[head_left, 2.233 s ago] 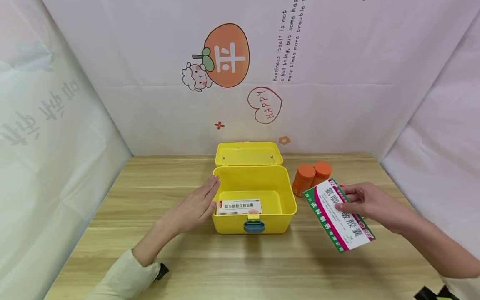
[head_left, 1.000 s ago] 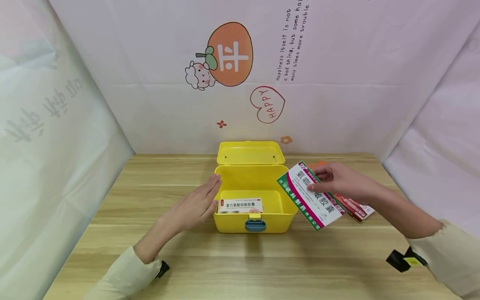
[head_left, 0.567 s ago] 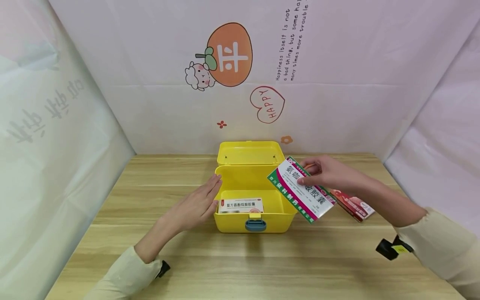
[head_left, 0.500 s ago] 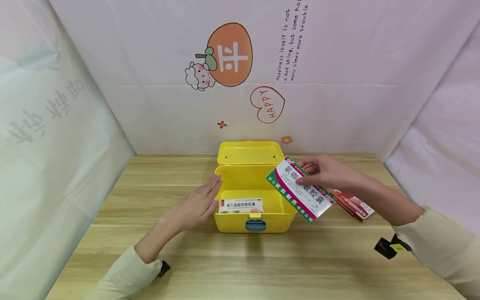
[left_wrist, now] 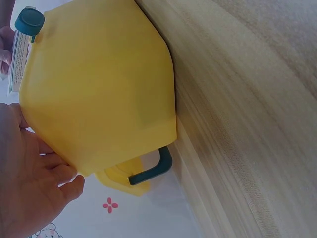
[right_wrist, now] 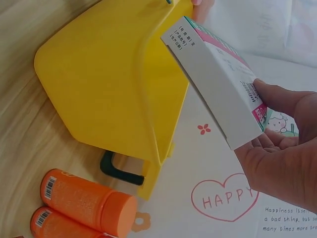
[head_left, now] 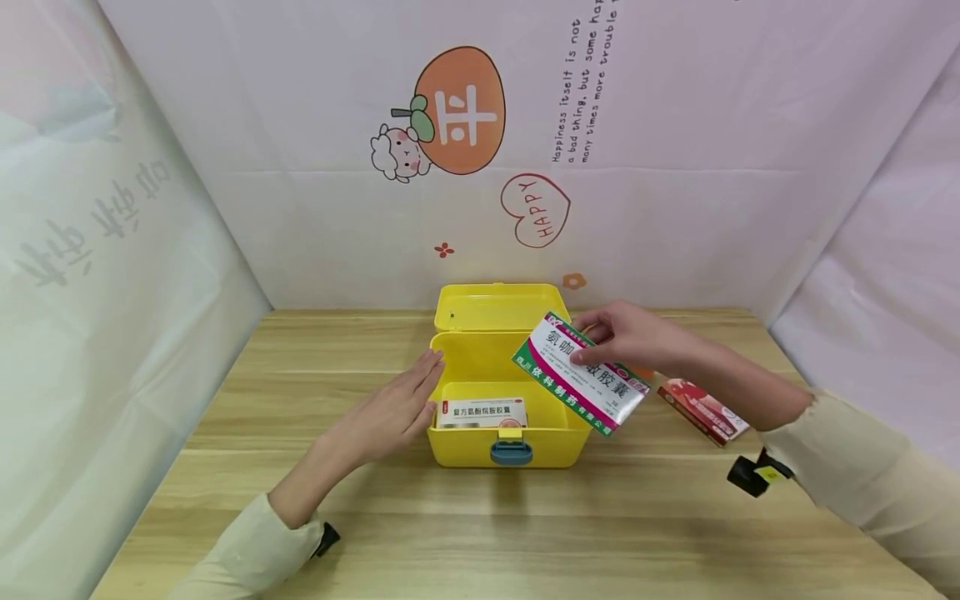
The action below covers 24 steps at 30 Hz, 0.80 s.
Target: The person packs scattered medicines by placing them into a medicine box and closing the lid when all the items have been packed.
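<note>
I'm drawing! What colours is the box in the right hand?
The box is mostly white, green and magenta, clearest in head view.

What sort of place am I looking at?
Probably a staged booth: pale printed sheets wall the wood-grain table on three sides, and a black device sits at each cuff.

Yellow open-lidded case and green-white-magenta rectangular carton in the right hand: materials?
Yellow case: probably moulded plastic, satin; smooth rounded corners, soft sheen. Carton: likely printed paperboard, perhaps lightly glossy; crisp folded edges, end-flap seam.
</note>
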Available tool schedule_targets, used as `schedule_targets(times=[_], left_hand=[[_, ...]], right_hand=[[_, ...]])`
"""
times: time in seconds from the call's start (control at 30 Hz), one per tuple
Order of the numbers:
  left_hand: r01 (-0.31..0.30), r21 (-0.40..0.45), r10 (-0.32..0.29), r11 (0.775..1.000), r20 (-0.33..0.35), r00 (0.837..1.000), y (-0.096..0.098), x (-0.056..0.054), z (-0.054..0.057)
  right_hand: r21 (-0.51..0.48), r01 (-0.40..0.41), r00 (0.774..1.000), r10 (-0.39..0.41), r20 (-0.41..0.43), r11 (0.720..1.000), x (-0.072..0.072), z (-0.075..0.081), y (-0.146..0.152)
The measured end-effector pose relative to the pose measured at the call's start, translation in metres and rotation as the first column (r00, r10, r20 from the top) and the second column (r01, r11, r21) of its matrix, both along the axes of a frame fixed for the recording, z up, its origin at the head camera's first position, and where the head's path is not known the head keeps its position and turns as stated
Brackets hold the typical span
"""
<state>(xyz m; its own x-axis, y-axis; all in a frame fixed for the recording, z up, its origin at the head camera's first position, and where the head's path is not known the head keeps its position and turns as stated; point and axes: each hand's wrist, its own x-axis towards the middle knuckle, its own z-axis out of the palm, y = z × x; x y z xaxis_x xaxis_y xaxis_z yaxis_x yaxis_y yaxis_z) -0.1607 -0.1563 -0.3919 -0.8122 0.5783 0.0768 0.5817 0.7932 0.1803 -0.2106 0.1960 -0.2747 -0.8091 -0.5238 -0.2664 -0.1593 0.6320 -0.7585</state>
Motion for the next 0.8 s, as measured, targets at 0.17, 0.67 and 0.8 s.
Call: schedule_targets(times=[0.17, 0.67, 0.8], left_hand=[[0.002, -0.005, -0.002, 1.000, -0.005, 1.000, -0.002, 0.000, 0.000], [-0.001, -0.020, 0.002, 1.000, 0.004, 1.000, -0.002, -0.002, 0.000], [-0.014, -0.023, 0.015, 1.000, 0.024, 1.000, -0.003, -0.001, 0.001]], right_hand=[[0.041, -0.025, 1.000, 0.026, -0.007, 0.999, -0.006, 0.001, -0.011], [0.086, -0.142, 0.990, 0.143, -0.013, 0.986, -0.020, 0.008, -0.045], [0.086, -0.178, 0.984, 0.179, -0.011, 0.980, -0.024, 0.008, -0.052]])
